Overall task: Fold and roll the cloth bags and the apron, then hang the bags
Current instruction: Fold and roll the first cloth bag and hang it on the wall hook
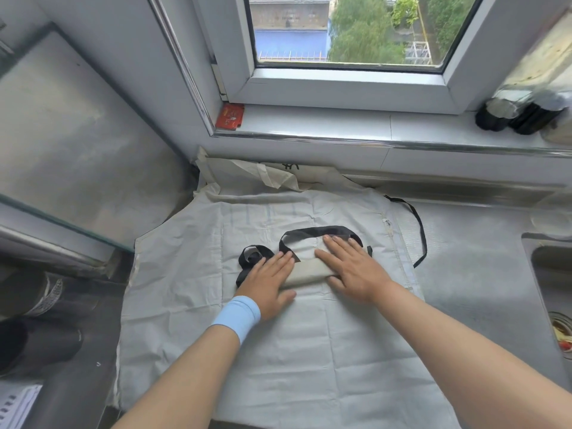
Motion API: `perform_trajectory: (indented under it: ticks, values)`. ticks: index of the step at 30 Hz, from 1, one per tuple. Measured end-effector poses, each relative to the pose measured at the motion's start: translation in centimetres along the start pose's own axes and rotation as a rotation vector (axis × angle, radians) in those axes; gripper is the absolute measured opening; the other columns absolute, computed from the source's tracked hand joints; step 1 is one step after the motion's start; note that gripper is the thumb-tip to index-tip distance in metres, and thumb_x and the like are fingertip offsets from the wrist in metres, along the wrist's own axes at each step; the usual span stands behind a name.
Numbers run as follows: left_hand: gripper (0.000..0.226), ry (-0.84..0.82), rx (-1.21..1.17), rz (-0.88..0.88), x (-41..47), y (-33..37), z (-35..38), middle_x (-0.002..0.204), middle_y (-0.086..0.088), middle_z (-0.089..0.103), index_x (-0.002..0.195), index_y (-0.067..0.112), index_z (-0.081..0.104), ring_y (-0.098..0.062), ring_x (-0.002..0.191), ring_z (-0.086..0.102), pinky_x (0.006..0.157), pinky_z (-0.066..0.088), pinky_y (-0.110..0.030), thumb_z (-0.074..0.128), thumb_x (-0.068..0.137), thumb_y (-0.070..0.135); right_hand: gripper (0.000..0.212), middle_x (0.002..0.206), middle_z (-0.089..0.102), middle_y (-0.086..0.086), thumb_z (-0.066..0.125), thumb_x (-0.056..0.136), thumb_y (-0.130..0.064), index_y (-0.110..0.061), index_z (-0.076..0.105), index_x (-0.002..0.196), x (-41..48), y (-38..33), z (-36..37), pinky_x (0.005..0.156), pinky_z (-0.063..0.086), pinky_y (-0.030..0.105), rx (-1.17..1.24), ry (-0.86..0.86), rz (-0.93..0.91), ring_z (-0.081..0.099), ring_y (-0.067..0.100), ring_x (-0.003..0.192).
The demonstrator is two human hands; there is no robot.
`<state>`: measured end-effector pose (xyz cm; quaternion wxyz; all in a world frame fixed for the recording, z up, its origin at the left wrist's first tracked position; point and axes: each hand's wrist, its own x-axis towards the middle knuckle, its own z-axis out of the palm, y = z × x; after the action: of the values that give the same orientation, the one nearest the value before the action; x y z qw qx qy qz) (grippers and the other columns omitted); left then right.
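window [346,29]: white frame, set above the counter; daylight comes in through it.
outside: green trees [365,32], a blue roof [291,41], a brick building beyond.
sill [309,122]: pale tile, with a metal strip [371,143] along its front edge.
on sill, left: red packet [229,116], in the corner by the frame.
on sill, right: dark jars [520,114], side by side, blurred.
counter [470,243]: grey, speckled, running under the sill.
sink [554,274]: steel, at the right edge, partly out of view.
left wall [77,134]: grey, smudged, with a dark-edged panel.
lower left: dark pipe [46,345], thick, below counter level.
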<state>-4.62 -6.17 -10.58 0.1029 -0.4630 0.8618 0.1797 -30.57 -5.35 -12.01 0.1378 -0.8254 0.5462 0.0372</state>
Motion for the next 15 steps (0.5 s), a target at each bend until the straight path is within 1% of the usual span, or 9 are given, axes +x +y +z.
perform_trajectory:
  ticks: [2, 4, 5, 6, 8, 10, 12, 13, 15]
  values:
    - [0.07, 0.039, 0.0, -0.043, 0.3, 0.5, -0.3, 0.16, 0.009, 0.01, 0.153, 0.026, 0.02, -0.015, 0.146, 0.007, 0.118, 0.006, -0.033, 0.044, 0.093, 0.052, 0.056, 0.165, 0.009, 0.003, 0.039, 0.099, -0.047, -0.019, 0.034, 0.147, 0.0, 0.0, -0.6, 0.121, 0.005, 0.04, -0.03, -0.026, -0.015, 0.013, 0.021, 0.151]
    - [0.061, 0.068, 0.056, -0.082, 0.7, 1.0, -1.0, 0.146, 0.002, 0.03, 0.146, 0.026, 0.034, -0.022, 0.133, 0.026, 0.107, 0.023, -0.033, 0.051, 0.09, 0.044, 0.042, 0.16, 0.024, 0.007, 0.035, 0.104, -0.041, -0.017, 0.041, 0.138, 0.2, -0.4, -1.4, 0.115, 0.021, 0.043, -0.112, -0.043, -0.028, 0.028, 0.025, 0.144]
    - [0.055, 0.068, 0.096, -0.092, 1.0, 1.4, -1.5, 0.138, 0.0, 0.036, 0.143, 0.025, 0.039, -0.023, 0.125, 0.032, 0.101, 0.029, -0.033, 0.052, 0.091, 0.036, 0.034, 0.152, 0.035, 0.008, 0.034, 0.104, -0.034, -0.017, 0.044, 0.133, 0.3, -0.7, -2.0, 0.107, 0.028, 0.043, -0.176, -0.031, -0.033, 0.039, 0.027, 0.134]
    - [0.049, 0.054, 0.123, -0.1, 1.3, 1.7, -1.9, 0.132, -0.002, 0.04, 0.139, 0.024, 0.042, -0.025, 0.119, 0.037, 0.097, 0.033, -0.033, 0.051, 0.092, 0.028, 0.028, 0.139, 0.045, 0.007, 0.035, 0.104, -0.026, -0.018, 0.044, 0.129, 0.4, -1.1, -2.5, 0.099, 0.032, 0.04, -0.234, -0.019, -0.039, 0.046, 0.028, 0.122]
    - [0.04, 0.022, 0.118, -0.134, 1.5, 2.2, -3.0, 0.126, -0.004, 0.046, 0.133, 0.022, 0.048, -0.026, 0.114, 0.042, 0.092, 0.038, -0.034, 0.046, 0.093, 0.015, 0.03, 0.12, 0.054, 0.004, 0.038, 0.098, -0.014, -0.018, 0.044, 0.127, 0.3, -1.8, -3.6, 0.091, 0.033, 0.037, -0.291, -0.018, -0.045, 0.053, 0.028, 0.106]
    - [0.035, -0.006, 0.086, -0.161, 1.4, 2.7, -4.2, 0.124, -0.005, 0.048, 0.126, 0.02, 0.05, -0.026, 0.113, 0.045, 0.085, 0.04, -0.035, 0.045, 0.093, 0.009, 0.033, 0.116, 0.057, 0.002, 0.04, 0.096, -0.016, -0.02, 0.045, 0.129, 0.0, -2.4, -4.7, 0.089, 0.033, 0.036, -0.24, -0.048, -0.017, 0.055, 0.027, 0.106]
    - [0.031, -0.036, 0.048, -0.162, 0.9, 2.7, -5.5, 0.12, -0.004, 0.048, 0.12, 0.02, 0.05, -0.026, 0.112, 0.046, 0.078, 0.039, -0.034, 0.047, 0.091, 0.008, 0.027, 0.116, 0.062, 0.001, 0.045, 0.096, -0.026, -0.021, 0.05, 0.122, -0.3, -2.8, -6.2, 0.083, 0.033, 0.036, -0.086, -0.103, 0.06, 0.057, 0.027, 0.109]
    - [0.031, -0.063, 0.0, -0.158, 0.7, 2.8, -6.3, 0.119, -0.003, 0.049, 0.119, 0.021, 0.05, -0.026, 0.112, 0.047, 0.079, 0.041, -0.034, 0.048, 0.091, 0.009, 0.022, 0.113, 0.064, 0.003, 0.049, 0.095, -0.029, -0.02, 0.053, 0.114, -0.3, -2.9, -7.2, 0.079, 0.033, 0.036, -0.01, -0.15, 0.089, 0.058, 0.028, 0.107]
    - [0.035, -0.118, -0.148, -0.157, -0.1, 3.2, -7.9, 0.118, -0.001, 0.053, 0.121, 0.026, 0.052, -0.025, 0.108, 0.052, 0.087, 0.045, -0.036, 0.05, 0.089, 0.012, 0.009, 0.098, 0.065, 0.003, 0.053, 0.093, -0.029, -0.022, 0.055, 0.097, -0.7, -2.9, -9.4, 0.07, 0.032, 0.032, 0.091, -0.218, 0.102, 0.059, 0.03, 0.096]
